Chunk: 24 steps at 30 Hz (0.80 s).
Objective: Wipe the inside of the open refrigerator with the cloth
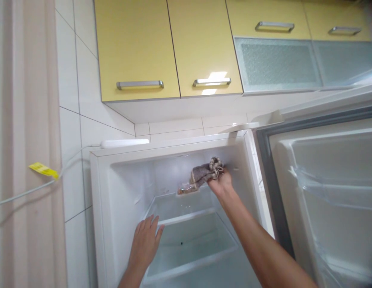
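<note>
A white fridge (97, 188) stands open below me, its inside bare and lit. My right hand (221, 183) reaches deep into the upper compartment and is closed on a grey cloth (204, 173), which is pressed near the back wall at the right. The cloth hangs leftward over a small object (186, 189) at the back that I cannot make out. My left hand (146, 240) rests open, fingers flat, on the front left part of the glass shelf (186, 218).
The fridge door (330, 188) is swung open at the right, with clear door bins. Yellow wall cabinets (138, 48) with metal handles hang above. White tiled wall and a white cable with a yellow tag (43, 170) are at the left, beside a curtain.
</note>
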Each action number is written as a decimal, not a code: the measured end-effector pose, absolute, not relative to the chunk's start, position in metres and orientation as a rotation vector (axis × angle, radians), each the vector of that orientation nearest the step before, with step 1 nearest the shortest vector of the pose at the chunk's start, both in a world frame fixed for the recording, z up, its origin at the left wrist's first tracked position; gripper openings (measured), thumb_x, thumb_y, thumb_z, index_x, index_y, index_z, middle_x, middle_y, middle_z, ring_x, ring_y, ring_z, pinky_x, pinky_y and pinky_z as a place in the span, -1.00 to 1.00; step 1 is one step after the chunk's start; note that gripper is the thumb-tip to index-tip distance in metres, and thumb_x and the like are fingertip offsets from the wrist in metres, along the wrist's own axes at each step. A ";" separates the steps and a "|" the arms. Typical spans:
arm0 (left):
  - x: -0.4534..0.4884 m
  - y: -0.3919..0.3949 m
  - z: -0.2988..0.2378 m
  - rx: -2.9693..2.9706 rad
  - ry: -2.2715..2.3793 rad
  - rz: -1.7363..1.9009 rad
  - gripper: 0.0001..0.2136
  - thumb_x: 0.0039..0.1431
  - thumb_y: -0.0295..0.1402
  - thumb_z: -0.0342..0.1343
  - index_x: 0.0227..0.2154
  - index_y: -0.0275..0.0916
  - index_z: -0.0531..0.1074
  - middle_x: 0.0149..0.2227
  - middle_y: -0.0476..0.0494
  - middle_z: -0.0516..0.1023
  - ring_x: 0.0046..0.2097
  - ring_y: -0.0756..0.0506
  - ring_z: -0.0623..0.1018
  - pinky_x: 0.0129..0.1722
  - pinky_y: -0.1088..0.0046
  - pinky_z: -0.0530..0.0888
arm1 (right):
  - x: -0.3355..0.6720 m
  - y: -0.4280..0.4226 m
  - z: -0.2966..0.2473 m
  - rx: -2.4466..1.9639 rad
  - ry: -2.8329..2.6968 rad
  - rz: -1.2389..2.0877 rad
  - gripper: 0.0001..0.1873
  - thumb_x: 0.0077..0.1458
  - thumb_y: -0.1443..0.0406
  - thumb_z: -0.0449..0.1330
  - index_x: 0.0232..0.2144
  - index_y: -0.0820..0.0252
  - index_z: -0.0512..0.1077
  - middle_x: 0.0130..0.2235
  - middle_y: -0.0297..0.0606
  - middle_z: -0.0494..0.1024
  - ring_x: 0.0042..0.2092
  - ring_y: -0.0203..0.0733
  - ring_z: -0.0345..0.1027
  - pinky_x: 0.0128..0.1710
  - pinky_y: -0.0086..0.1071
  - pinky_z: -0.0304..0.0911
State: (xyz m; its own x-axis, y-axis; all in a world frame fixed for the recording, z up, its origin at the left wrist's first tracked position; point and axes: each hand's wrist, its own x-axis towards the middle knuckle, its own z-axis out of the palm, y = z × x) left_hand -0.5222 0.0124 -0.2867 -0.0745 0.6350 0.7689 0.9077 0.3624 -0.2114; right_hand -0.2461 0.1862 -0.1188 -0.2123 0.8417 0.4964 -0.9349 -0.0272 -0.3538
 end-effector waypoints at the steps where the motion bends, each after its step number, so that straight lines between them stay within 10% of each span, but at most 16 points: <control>1: -0.521 0.012 -0.286 -1.358 -1.803 -0.409 -0.59 0.37 -0.16 -0.09 0.03 -0.28 0.52 0.07 -0.32 0.60 0.11 -0.27 0.56 0.18 0.06 0.44 | -0.239 0.179 -0.106 0.210 -0.679 1.644 -0.86 -0.10 0.29 -0.01 -0.49 0.08 0.35 -0.54 -0.35 0.50 -0.42 -0.24 0.41 -0.29 -0.34 0.41; 10: -0.526 0.012 -0.289 -1.352 -1.745 -0.434 -0.62 0.36 -0.18 -0.07 0.02 -0.27 0.51 0.06 -0.32 0.61 0.10 -0.26 0.56 0.17 0.05 0.46 | -0.211 0.124 -0.069 0.545 -0.499 1.865 -0.84 0.02 0.31 0.00 -0.43 0.11 0.38 -0.43 -0.34 0.55 -0.33 -0.21 0.43 -0.24 -0.26 0.44; 24: -0.527 0.014 -0.300 -1.309 -1.609 -0.398 -0.66 0.33 -0.18 0.00 0.03 -0.24 0.47 0.03 -0.25 0.60 0.05 -0.23 0.56 0.11 0.06 0.48 | -0.312 0.297 -0.066 0.324 -0.754 1.747 -0.41 0.17 -0.07 -0.20 -0.56 0.14 0.39 -0.63 -0.20 0.42 -0.51 0.04 0.41 -0.55 -0.01 0.38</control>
State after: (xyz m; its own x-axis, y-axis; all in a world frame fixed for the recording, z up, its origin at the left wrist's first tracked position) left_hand -0.5269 0.0141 -0.3000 0.0670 0.5541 0.8297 0.8770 0.3639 -0.3138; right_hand -0.3118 0.2970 -0.0659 -0.3137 0.7586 0.5710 -0.9359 -0.1456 -0.3208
